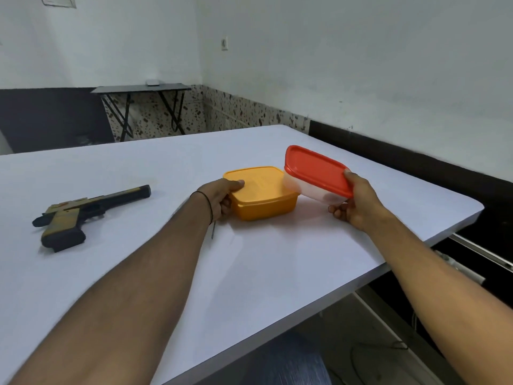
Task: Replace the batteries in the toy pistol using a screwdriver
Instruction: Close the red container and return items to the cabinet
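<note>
The toy pistol (80, 215), black with worn yellow patches, lies on its side at the left of the white table (277, 268), barrel pointing right. My left hand (222, 198) grips the near left corner of a closed yellow-orange plastic box (263, 194), thumb on its lid. My right hand (352, 204) holds a clear box with a red lid (316, 173), tilted and lifted off the table, its left end by the yellow box. A thin dark metal pin or tool (213, 231) lies under my left wrist. What the boxes hold is hidden.
The table's right edge (433, 243) runs diagonally close to my right arm, with a dark floor and metal rails below. A small folding table (144, 107) stands far back by the white wall.
</note>
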